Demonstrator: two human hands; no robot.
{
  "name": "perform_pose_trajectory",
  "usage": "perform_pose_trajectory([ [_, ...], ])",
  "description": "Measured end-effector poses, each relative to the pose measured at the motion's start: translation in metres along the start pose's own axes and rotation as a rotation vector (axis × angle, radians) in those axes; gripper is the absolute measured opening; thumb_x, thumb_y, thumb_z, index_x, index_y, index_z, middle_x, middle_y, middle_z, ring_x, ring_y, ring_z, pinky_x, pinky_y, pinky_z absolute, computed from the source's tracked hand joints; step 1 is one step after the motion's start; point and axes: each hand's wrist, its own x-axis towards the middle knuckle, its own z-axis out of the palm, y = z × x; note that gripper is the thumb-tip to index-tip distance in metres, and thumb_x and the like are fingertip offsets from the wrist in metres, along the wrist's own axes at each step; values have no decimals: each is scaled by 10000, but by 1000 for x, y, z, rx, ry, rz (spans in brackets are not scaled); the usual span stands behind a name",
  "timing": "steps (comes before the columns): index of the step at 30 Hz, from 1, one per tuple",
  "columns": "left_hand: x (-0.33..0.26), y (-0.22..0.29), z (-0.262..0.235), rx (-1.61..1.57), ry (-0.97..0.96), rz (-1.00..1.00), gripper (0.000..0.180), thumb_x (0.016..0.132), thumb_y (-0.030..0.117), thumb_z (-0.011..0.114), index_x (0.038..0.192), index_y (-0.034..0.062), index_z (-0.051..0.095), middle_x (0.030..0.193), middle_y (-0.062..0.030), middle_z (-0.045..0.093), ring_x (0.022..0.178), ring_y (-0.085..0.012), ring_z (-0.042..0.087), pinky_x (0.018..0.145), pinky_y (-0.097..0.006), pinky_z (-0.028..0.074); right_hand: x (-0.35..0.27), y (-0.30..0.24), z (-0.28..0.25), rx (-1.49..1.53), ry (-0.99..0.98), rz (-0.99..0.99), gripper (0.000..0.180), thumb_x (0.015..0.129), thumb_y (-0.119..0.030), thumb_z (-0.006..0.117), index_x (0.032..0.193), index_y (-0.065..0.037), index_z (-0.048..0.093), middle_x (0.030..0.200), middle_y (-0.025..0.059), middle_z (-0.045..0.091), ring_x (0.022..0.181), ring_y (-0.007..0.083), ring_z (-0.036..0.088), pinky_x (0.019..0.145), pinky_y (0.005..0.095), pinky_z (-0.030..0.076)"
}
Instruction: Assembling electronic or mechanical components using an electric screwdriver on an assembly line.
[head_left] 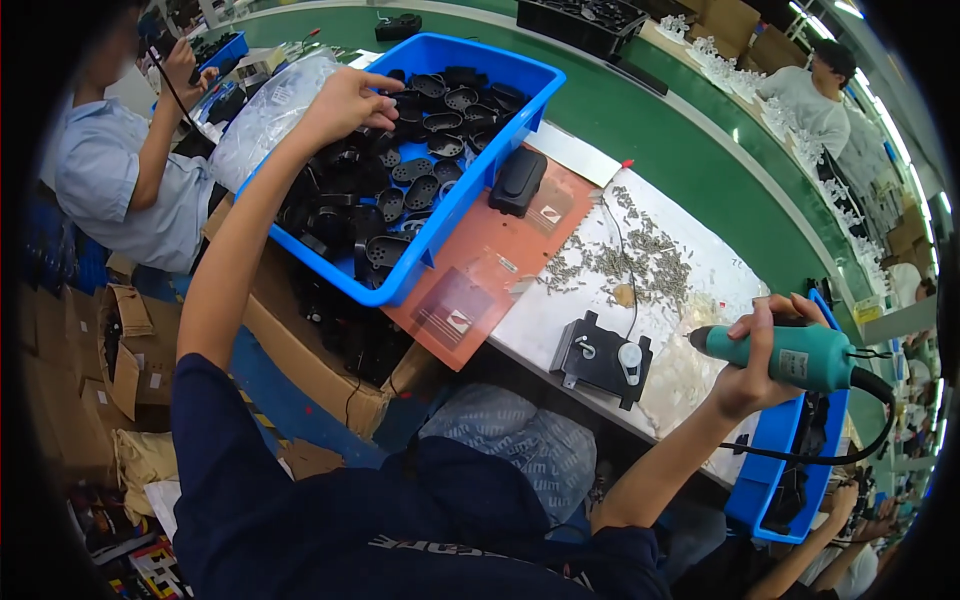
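Observation:
My left hand hovers above the far left part of a large blue bin, fingers apart with nothing visible in them. Inside that bin lie many black oval plastic parts, some with small holes in their faces. On the right, my right hand is wrapped round a teal electric screwdriver. Its dark tip points left, above the white worktable, and a black cable leaves its back end. Below and left of it sits a black fixture with a round white knob.
Loose screws are scattered across the worktable. A black oval case rests on an orange mat beside the bin. Another blue bin stands at lower right. A co-worker is at the left; a green conveyor runs behind.

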Motion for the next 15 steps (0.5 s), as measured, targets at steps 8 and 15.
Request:
perform_pose_trajectory([
  [8,47,-17,0,621,-86,200,189,749,-6,664,932,-36,703,605,-120,650,497,-167,636,515,-283,518,-13,-12,-16,-120,-164,-23,379,735,130,630,1074,26,499,782,127,614,543,120,552,560,205,464],
  [15,74,-29,1,787,-120,-106,96,699,6,730,724,-73,682,644,-144,677,503,-184,665,496,-300,537,-19,-18,-24,-166,-203,-47,383,728,126,640,1075,27,509,781,120,605,562,124,556,569,217,460],
])
